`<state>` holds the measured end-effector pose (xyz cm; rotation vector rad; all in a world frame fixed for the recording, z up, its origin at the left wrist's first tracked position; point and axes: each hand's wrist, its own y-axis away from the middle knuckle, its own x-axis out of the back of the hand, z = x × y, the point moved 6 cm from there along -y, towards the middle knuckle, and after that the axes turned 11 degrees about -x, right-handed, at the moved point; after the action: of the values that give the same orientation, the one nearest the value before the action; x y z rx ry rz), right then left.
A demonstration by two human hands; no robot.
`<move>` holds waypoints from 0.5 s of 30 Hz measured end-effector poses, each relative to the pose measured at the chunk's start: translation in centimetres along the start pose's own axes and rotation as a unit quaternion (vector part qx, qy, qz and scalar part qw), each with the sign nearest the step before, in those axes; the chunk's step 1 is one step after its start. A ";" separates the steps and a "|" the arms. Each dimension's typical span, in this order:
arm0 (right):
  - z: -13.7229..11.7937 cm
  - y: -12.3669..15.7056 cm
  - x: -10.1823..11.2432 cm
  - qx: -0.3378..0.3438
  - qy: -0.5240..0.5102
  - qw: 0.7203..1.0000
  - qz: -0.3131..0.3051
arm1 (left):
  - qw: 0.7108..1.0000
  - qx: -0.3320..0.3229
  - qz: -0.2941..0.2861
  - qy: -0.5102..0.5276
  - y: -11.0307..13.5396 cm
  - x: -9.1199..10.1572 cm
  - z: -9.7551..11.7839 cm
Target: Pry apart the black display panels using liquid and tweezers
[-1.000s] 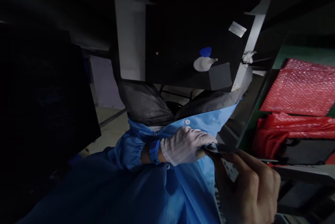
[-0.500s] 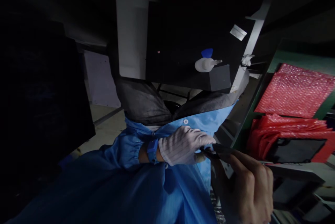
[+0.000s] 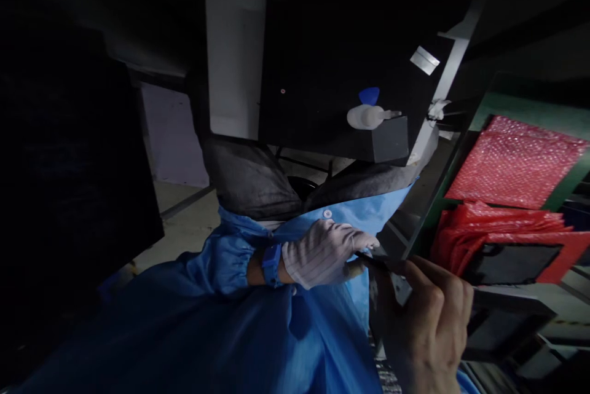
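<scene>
My left hand (image 3: 320, 254), in a white striped glove with a blue band at the wrist, is in front of my lap. Its thumb and fingers close on one end of a thin dark flat piece (image 3: 377, 263), seen nearly edge-on. My bare right hand (image 3: 431, 311) pinches the other end between thumb and fingers. Too little of the piece shows in the dim light to tell its kind. Blue coat cloth lies behind both hands.
A black tabletop (image 3: 318, 117) ahead bears a white squeeze bottle (image 3: 364, 117), a blue piece (image 3: 369, 96), a grey block (image 3: 390, 139) and a silvery piece (image 3: 424, 60). Red bubble-wrap bags (image 3: 516, 160) lie on a green surface at right, with a dark panel (image 3: 516, 263) on the lower ones.
My right hand has shifted slightly left and turned a little, tilting the dark piece so that less of its face shows. My left hand has barely moved. The view has swung slightly.
</scene>
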<state>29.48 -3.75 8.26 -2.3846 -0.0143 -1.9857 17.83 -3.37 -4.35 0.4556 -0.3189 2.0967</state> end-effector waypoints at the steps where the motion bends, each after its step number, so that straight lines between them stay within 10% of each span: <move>1: 0.0 -0.1 -0.2 0.003 -0.002 1.000 -0.005 | 1.000 0.005 -0.002 -0.004 -0.1 0.1 -0.1; 8: 0.7 -1.2 -0.7 0.019 0.002 1.000 -0.010 | 0.996 -0.035 0.070 0.045 -0.1 4.8 -0.9; 15: 0.6 -1.4 -1.2 0.003 -0.006 1.000 -0.013 | 0.865 -0.043 0.493 -0.088 1.0 12.9 -5.2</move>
<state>29.85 -2.32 6.98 -2.4042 -0.0520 -1.9797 9.59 7.87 -3.41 0.4830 -0.8959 3.0163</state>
